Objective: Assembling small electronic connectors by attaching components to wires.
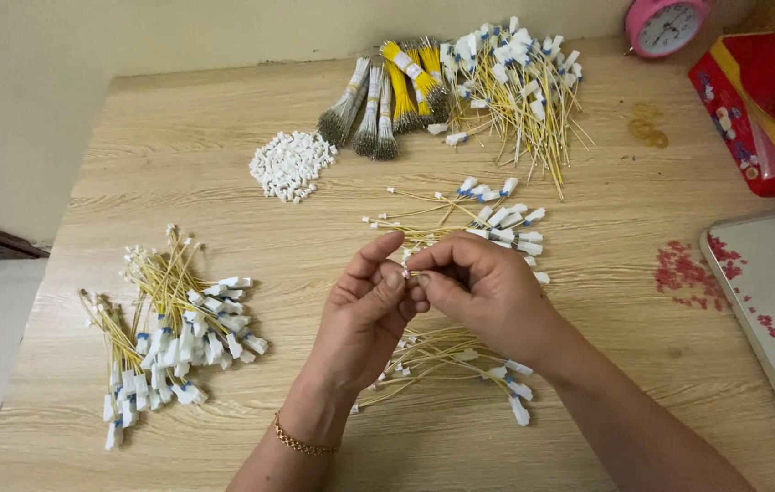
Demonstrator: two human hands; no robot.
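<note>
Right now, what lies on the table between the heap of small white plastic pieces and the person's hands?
Mostly bare wood. In the head view, the stretch of table from the white pieces to the left hand and right hand holds nothing; a loose cluster of yellow wires lies just right of that line.

Two hands, left hand (pixel 364 314) and right hand (pixel 483 292), meet at the fingers (pixel 394 278). Around them lie five loose heaps of yellow wires (pixel 173 328), four bound wire bundles (pixel 387 100), one pile of white plugs (pixel 290 164), one pink clock (pixel 665 25) and one red box (pixel 761 109).
</note>
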